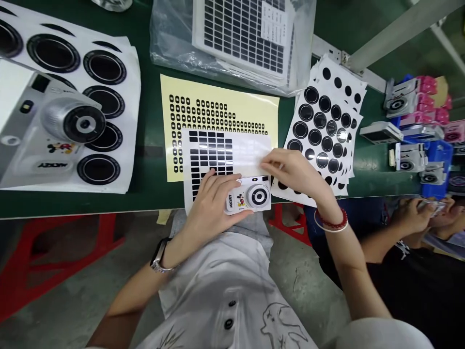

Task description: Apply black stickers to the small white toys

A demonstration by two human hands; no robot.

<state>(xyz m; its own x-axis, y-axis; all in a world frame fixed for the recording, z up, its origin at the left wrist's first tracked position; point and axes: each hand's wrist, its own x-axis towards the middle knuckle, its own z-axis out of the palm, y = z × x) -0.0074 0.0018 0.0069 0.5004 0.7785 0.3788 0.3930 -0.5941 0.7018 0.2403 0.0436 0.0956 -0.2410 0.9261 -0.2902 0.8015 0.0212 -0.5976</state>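
Observation:
My left hand (pixel 212 201) is closed around the left end of a white camera (pixel 249 195) with a mouse cartoon and lettering on its front. The camera lies lens up at the table's near edge, over a white sheet of black rectangular stickers (pixel 210 155). My right hand (pixel 286 169) is just above the camera's right end, thumb and fingertips pinched together. Whatever may be between those fingertips is too small to make out. Under the white sheet lies a yellow sheet of small black stickers (pixel 221 99).
To the right are sheets of round black stickers (pixel 319 128); to the left, sheets of larger lens-ring stickers (pixel 101 65) with another camera (pixel 54 121) over them. A plastic bag of sticker sheets (pixel 174 43) lies behind. Several cameras (pixel 405 157) and a co-worker's hands (pixel 417 215) are far right.

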